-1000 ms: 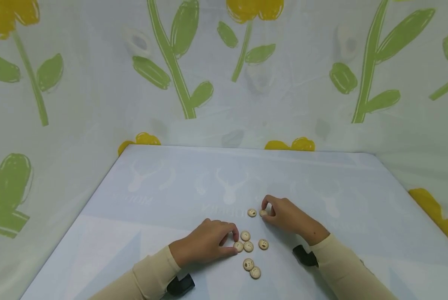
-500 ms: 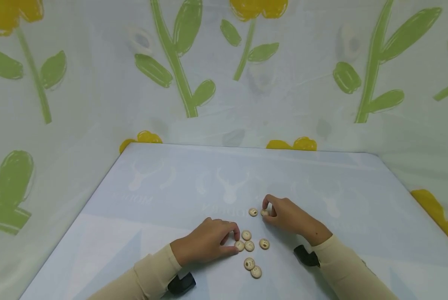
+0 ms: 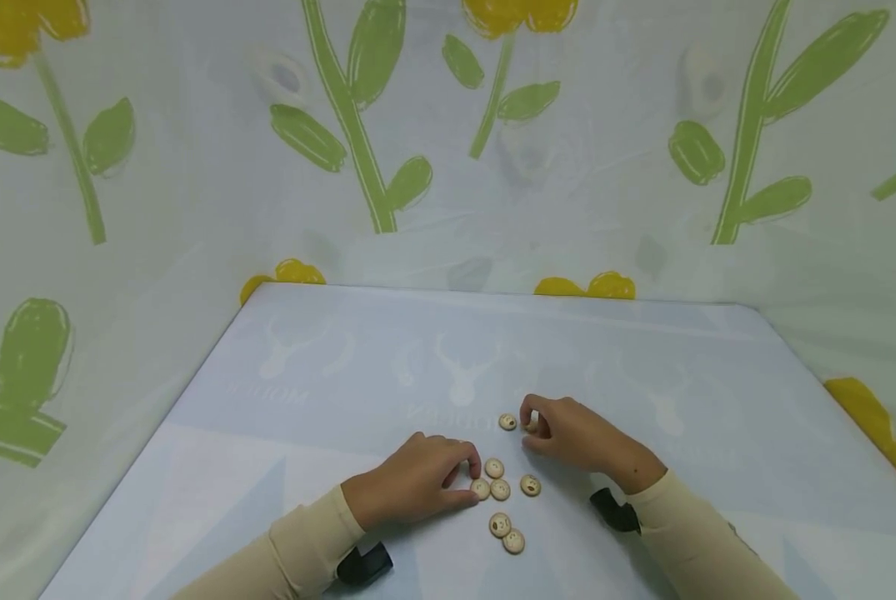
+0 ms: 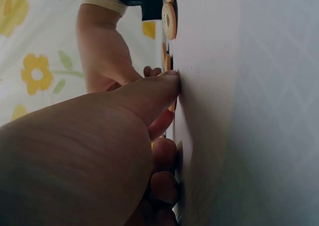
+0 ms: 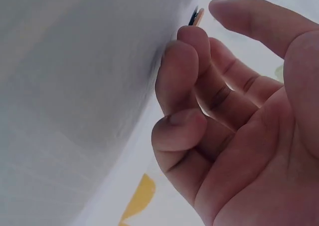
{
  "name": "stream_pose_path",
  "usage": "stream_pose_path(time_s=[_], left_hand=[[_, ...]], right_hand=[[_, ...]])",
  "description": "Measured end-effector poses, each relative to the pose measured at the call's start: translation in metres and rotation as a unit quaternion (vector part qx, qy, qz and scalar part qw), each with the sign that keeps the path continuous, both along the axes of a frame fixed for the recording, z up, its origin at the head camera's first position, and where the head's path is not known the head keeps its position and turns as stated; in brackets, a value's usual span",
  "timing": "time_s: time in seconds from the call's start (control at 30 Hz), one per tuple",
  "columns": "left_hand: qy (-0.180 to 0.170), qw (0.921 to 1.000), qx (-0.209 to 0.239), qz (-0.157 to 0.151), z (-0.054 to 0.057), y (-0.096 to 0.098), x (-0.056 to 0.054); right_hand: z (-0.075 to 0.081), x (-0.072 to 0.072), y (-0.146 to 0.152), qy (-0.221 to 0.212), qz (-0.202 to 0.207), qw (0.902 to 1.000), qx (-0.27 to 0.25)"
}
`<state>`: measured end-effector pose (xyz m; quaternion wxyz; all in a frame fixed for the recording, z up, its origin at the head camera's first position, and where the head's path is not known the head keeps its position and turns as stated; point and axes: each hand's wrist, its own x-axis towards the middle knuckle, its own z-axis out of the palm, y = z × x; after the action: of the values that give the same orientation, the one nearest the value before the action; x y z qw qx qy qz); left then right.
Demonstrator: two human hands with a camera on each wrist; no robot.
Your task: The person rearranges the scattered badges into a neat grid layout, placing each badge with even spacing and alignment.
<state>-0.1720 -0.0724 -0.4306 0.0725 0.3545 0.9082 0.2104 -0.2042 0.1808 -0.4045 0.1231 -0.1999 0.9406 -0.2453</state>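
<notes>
Several small round wooden discs with dark printed marks lie on the table (image 3: pixel 372 367). In the head view, my left hand (image 3: pixel 416 479) pinches one wooden disc (image 3: pixel 480 489) between thumb and index finger. That disc sits beside another disc (image 3: pixel 500 489), with a third disc (image 3: pixel 494 467) just beyond. My right hand (image 3: pixel 578 433) is farther back, its thumb and index finger spread around a disc (image 3: pixel 532 425). In the right wrist view, a wide gap separates the thumb (image 5: pixel 234 14) from the other fingers, and a thin disc edge (image 5: pixel 198 17) shows past them.
Left of the right hand's fingers lies one disc (image 3: pixel 508 422). Another disc (image 3: pixel 530 485) is between the hands. Nearer the front, a disc (image 3: pixel 499 524) touches another disc (image 3: pixel 513 542). A flower-printed curtain (image 3: pixel 215 150) hangs behind the table.
My right thumb has come away from its disc, and the fingers have spread slightly. The left hand keeps its pinch. The head view has shifted a little.
</notes>
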Motion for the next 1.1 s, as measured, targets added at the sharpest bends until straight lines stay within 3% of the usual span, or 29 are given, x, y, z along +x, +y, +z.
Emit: stream_pose_path(time_s=[0.47,1.1], left_hand=[[0.001,1.0000,-0.003,-0.004,-0.001,0.000,-0.001],[-0.002,1.0000,0.001,-0.008,0.002,-0.001,0.000]], right_hand=[[0.001,0.006,-0.004,-0.008,0.106,0.9942,-0.016],[0.003,0.013,-0.015,-0.020,0.144,0.9893,-0.018]])
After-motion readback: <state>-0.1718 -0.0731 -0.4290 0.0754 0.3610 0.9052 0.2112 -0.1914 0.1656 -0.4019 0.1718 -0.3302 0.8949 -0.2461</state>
